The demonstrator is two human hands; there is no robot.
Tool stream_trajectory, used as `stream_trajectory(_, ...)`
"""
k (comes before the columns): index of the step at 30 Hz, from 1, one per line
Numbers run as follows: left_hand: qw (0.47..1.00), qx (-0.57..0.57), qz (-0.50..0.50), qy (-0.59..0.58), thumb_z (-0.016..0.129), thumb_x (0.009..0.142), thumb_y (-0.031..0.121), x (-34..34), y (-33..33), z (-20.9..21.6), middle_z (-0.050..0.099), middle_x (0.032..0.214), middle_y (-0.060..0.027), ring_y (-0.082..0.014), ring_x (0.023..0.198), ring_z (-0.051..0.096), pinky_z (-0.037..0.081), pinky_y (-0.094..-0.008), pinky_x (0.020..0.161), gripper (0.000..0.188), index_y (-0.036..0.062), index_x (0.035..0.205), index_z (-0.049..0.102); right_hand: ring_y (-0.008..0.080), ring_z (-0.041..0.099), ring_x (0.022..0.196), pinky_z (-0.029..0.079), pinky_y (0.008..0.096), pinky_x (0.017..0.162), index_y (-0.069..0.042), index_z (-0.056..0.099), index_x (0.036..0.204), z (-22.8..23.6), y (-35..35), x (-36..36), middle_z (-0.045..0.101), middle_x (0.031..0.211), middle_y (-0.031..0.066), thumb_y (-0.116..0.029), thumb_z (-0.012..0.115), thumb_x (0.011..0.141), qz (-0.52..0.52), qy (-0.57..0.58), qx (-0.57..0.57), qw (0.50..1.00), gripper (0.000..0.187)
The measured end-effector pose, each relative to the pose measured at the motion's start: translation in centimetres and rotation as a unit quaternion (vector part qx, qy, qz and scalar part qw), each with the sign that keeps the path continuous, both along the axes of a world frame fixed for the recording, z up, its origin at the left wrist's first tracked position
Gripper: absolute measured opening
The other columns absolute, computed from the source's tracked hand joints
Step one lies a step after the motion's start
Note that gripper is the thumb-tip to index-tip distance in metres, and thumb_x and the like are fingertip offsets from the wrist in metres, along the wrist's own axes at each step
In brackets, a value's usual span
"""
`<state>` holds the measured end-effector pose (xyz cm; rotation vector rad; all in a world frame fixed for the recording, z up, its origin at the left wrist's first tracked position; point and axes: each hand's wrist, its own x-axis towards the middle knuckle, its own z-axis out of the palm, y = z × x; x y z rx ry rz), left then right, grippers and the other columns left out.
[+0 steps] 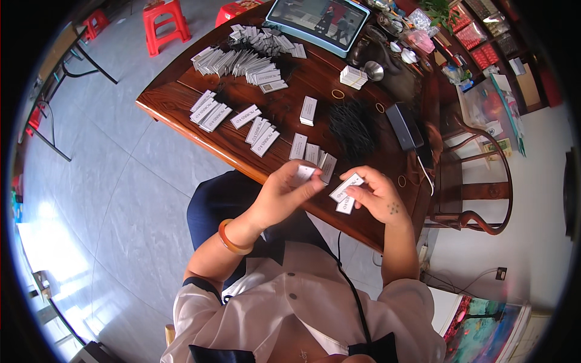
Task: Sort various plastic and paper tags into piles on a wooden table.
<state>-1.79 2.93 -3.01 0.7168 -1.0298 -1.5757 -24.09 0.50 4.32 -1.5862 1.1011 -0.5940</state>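
Above the near table edge, my left hand (284,192) pinches a small white hang tag (304,173) between thumb and fingers. My right hand (378,195) grips a few white tags (346,189), fanned slightly, with the thumb on top. Just beyond the hands lie more loose tags (313,152) and a small stack of tags (308,110). To the right of these is a heap of black strings (353,128). Several overlapping tags (261,136) rest farther left. A large pile of tags with black strings (242,63) spreads over the far left of the table.
The dark wooden table (175,91) holds a tablet (319,21) playing video, a banded stack of cards (353,77), rubber bands (338,94) and a black box-shaped device (404,127) with a white cable. A wooden chair (484,190) stands right, red stools (163,27) at the far left.
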Motion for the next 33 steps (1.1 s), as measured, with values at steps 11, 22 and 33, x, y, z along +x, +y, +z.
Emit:
stream_trajectory(11, 0.986, -0.066, 0.047, -0.143, 0.073, 0.083, 0.0, 0.4, 0.1, -0.3, 0.063, 0.087, 0.0014, -0.0045, 0.079, 0.057, 0.047, -0.019, 0.07, 0.017, 0.0031, 0.094, 0.06, 0.0067, 0.061, 0.07, 0.048, 0.0227, 0.062, 0.0, 0.065, 0.093, -0.9, -0.2, -1.1, 0.067, 0.076, 0.0043, -0.004, 0.074, 0.079, -0.066, 0.112, -0.127, 0.983, 0.017)
stream_trajectory(22, 0.989, -0.061, 0.057, -0.121, 0.071, 0.084, 0.001, 0.0, 0.0, -0.2, 0.063, 0.088, 0.0003, -0.0051, 0.081, 0.058, 0.048, -0.02, 0.072, 0.016, 0.0029, 0.095, 0.059, 0.0137, 0.062, 0.077, 0.046, 0.0254, 0.062, -0.002, 0.065, 0.097, -1.3, -0.5, -2.3, 0.064, 0.099, 0.0068, -0.007, 0.074, 0.078, -0.085, 0.318, -0.457, 0.826, 0.021)
stream_trajectory(33, 0.985, -0.107, 0.067, -0.115, 0.068, 0.087, 0.001, -0.3, -0.1, -0.5, 0.061, 0.096, -0.003, -0.0096, 0.091, 0.06, 0.05, -0.0253, 0.083, 0.021, 0.0014, 0.103, 0.055, 0.0068, 0.057, 0.066, 0.044, 0.0209, 0.058, 0.001, 0.06, 0.09, -1.6, 0.3, 3.3, 0.062, 0.08, 0.0043, -0.001, 0.067, 0.086, -0.04, 0.026, -0.218, 0.975, 0.008)
